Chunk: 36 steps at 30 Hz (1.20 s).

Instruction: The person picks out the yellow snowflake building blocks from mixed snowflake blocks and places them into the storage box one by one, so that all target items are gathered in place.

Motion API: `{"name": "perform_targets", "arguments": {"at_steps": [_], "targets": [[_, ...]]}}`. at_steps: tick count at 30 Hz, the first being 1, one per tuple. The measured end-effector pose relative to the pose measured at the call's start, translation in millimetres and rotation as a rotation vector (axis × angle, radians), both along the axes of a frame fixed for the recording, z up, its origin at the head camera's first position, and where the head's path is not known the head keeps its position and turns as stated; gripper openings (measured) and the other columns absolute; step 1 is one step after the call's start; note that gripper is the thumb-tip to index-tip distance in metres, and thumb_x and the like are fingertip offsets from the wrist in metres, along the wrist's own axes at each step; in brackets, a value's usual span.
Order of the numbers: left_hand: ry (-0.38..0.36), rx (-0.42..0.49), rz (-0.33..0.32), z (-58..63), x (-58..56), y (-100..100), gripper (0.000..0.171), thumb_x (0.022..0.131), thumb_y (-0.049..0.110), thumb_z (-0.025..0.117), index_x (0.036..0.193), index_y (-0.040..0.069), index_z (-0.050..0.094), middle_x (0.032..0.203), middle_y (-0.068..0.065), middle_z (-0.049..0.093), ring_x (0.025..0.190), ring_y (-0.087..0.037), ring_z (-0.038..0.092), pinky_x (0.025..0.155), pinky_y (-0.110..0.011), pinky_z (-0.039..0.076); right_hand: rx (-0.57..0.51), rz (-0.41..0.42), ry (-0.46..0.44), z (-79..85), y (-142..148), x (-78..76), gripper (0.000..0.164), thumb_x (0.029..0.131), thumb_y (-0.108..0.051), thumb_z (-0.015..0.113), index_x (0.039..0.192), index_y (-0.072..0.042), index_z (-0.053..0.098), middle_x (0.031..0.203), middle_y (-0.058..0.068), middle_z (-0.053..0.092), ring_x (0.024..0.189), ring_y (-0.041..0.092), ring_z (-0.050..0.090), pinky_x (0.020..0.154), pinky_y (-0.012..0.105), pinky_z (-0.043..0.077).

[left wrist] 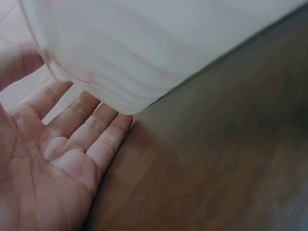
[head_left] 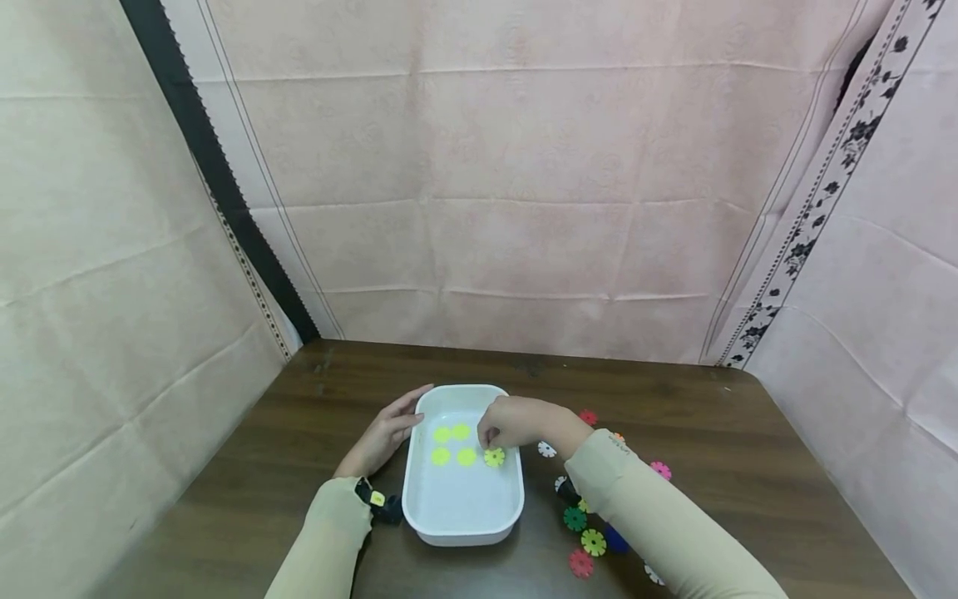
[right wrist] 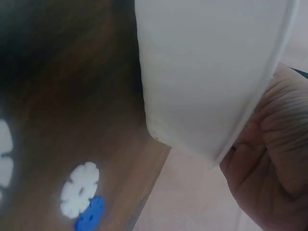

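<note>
A white rectangular tub stands on the table, with several yellow-green notched plastic discs lying flat on its floor. Along the tub's left wall, my left hand has its fingers nearly straight and touching the outside. The left wrist view shows those fingers against the tub's lower wall, the thumb near the rim. My right hand reaches over the right rim, curled fingers down, pinching at the edge of a yellow-green flower-shaped disc. Its fingertips are mostly hidden in every view.
Right of the tub, loose discs lie scattered: a green one, a yellow-green one, a red one, a white one and others. My right sleeve covers some. Cloth hangs behind the brown table.
</note>
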<state>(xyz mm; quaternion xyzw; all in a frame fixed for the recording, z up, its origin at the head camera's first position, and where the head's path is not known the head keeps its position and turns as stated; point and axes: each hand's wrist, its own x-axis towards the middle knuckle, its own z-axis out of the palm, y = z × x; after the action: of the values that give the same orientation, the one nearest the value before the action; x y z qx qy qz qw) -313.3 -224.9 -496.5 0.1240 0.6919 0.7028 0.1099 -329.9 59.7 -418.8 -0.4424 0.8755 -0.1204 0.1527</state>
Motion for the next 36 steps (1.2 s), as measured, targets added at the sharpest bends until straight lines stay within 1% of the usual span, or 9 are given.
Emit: {"name": "perform_targets", "arguments": {"at_steps": [7, 15, 23, 28, 33, 36], "targets": [[-0.009, 0.027, -0.012, 1.7, -1.2, 0, 0.054, 0.099, 0.017, 0.056, 0.152, 0.021, 0.045, 0.155, -0.001, 0.044, 0.139, -0.023, 0.046, 0.114, -0.041, 0.037, -0.005, 0.013, 0.028, -2.5, -1, -4.4, 0.013, 0.092, -0.011, 0.074, 0.095, -0.023, 0.077, 0.091, -0.011, 0.07, 0.08, 0.008, 0.059, 0.077, 0.022, 0.053], [-0.007, 0.019, -0.02, 2.8, -1.4, 0, 0.054, 0.1, 0.016, 0.055, 0.153, 0.02, 0.044, 0.155, -0.001, 0.043, 0.14, -0.023, 0.045, 0.113, -0.039, 0.038, -0.069, 0.021, 0.008, -6.1, 3, -10.3, 0.01, 0.093, -0.014, 0.074, 0.099, -0.021, 0.078, 0.095, -0.017, 0.07, 0.087, 0.004, 0.061, 0.088, 0.024, 0.054], [-0.004, 0.024, -0.016, 0.8, -2.0, -1, 0.052, 0.1, 0.015, 0.055, 0.151, 0.022, 0.046, 0.154, -0.002, 0.045, 0.138, -0.025, 0.047, 0.111, -0.037, 0.041, -0.151, 0.044, -0.033, -6.1, 6, -14.0, 0.011, 0.094, -0.019, 0.073, 0.104, -0.02, 0.077, 0.098, -0.017, 0.071, 0.092, 0.001, 0.063, 0.089, 0.025, 0.054], [0.002, 0.025, -0.026, -0.2, -2.8, -1, 0.054, 0.1, 0.015, 0.055, 0.153, 0.02, 0.044, 0.154, -0.002, 0.044, 0.138, -0.025, 0.046, 0.111, -0.037, 0.041, -0.193, 0.053, -0.056, -3.7, 9, -13.9, 0.016, 0.095, -0.024, 0.072, 0.109, -0.017, 0.076, 0.1, -0.015, 0.072, 0.095, 0.001, 0.063, 0.088, 0.027, 0.055], [-0.001, 0.017, -0.022, 0.5, -2.4, -1, 0.053, 0.1, 0.016, 0.055, 0.151, 0.022, 0.046, 0.154, -0.002, 0.044, 0.138, -0.025, 0.046, 0.113, -0.041, 0.039, -0.221, 0.048, -0.064, -2.5, 9, -13.9, 0.025, 0.093, -0.029, 0.074, 0.114, -0.015, 0.074, 0.099, -0.017, 0.07, 0.095, 0.002, 0.063, 0.087, 0.028, 0.055], [-0.007, 0.016, -0.02, 0.5, -2.2, -1, 0.053, 0.1, 0.016, 0.055, 0.152, 0.022, 0.045, 0.155, -0.002, 0.043, 0.139, -0.024, 0.046, 0.114, -0.042, 0.037, -0.237, 0.049, -0.067, -2.3, 8, -13.1, 0.029, 0.092, -0.03, 0.075, 0.116, -0.014, 0.073, 0.099, -0.016, 0.069, 0.094, 0.002, 0.063, 0.087, 0.029, 0.055]]}}
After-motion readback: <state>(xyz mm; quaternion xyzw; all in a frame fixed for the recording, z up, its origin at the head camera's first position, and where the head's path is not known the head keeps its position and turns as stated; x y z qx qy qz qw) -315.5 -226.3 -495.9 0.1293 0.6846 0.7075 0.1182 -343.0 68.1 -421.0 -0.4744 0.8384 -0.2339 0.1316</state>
